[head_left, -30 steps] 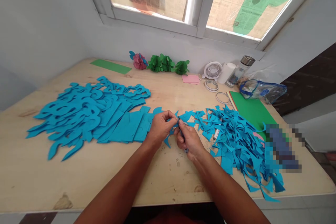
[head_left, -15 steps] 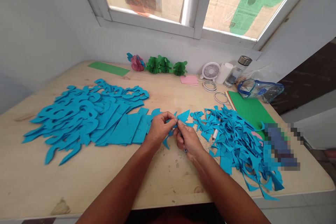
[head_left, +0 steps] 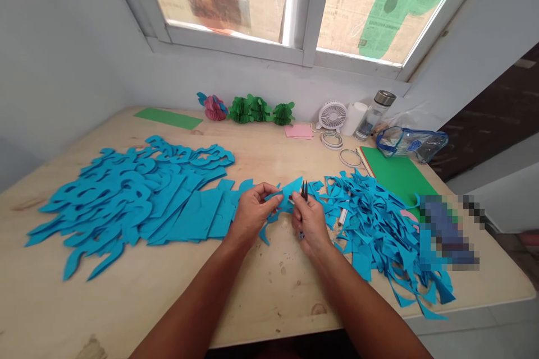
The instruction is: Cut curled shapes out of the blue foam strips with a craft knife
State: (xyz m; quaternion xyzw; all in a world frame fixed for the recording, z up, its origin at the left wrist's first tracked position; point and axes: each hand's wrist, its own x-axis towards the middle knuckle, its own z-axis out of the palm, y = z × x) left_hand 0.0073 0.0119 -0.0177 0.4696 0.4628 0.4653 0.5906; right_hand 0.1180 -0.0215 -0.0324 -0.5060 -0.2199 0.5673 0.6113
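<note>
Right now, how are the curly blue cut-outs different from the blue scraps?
The curly cut-outs have rounded loops; the scraps are mostly pointy slivers. The cut-outs overlap in loose rows, while the scraps are jumbled together. Both are blue and lie on the table.

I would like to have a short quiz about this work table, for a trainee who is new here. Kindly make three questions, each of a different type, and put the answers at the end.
1. Which hand holds the scissors?

2. True or false: the small white fan stands to the left of the clear bottle, as the person sees it.

3. Where is the white marker?
A) On top of the green sheet
B) Against the window frame
C) Among the blue scraps

Key:
1. The right hand.
2. True.
3. C
</note>
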